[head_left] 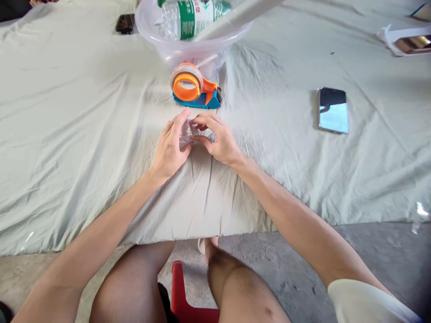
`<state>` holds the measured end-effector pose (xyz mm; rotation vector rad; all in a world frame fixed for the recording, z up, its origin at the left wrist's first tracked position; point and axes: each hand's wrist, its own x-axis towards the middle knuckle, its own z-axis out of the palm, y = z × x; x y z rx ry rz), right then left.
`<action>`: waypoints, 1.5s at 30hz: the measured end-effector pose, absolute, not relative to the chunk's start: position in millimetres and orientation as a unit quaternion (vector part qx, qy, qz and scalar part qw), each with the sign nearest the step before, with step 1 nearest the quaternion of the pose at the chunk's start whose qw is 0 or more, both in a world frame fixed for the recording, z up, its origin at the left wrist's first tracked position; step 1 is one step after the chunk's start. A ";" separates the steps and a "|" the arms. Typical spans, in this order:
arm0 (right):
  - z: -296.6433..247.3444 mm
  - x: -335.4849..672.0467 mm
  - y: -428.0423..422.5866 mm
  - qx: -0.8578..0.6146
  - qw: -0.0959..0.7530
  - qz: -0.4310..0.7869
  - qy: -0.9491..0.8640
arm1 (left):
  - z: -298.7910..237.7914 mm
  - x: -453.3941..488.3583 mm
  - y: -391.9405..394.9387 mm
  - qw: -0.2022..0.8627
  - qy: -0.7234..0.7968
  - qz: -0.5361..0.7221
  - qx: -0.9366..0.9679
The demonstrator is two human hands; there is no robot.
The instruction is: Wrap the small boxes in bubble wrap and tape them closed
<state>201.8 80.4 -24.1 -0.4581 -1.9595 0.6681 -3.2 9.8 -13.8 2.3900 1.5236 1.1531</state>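
Observation:
Between my hands, just above the cloth, is a small clear crumpled piece that looks like plastic wrap (186, 133); its exact kind is hard to make out. My left hand (171, 146) curls round its left side, thumb below and fingers above. From the right, my right hand (217, 137) pinches its edge with thumb and fingertips. Right behind my fingers stands a tape dispenser (197, 101), orange and blue, with a roll of clear tape on it.
A translucent plastic basin (164, 51) behind the dispenser holds a green-labelled water bottle (186, 20) and a pale tube (232, 22). A phone (333, 111) lies to the right. A dark small object (125, 24) is at back left. Wrinkled grey cloth (84, 112) covers the table.

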 end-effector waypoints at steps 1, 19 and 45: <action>-24.4 201.9 80.0 -0.193 0.488 0.275 -0.806 | -13.3 -3.2 9.5 0.044 0.497 0.378 0.780; -17.9 204.5 74.5 -0.196 0.478 0.347 -0.783 | -16.0 -8.2 14.2 0.068 0.471 0.369 0.798; -22.4 202.8 82.2 -0.223 0.481 0.353 -0.771 | -14.0 -7.1 13.1 0.058 0.440 0.352 0.824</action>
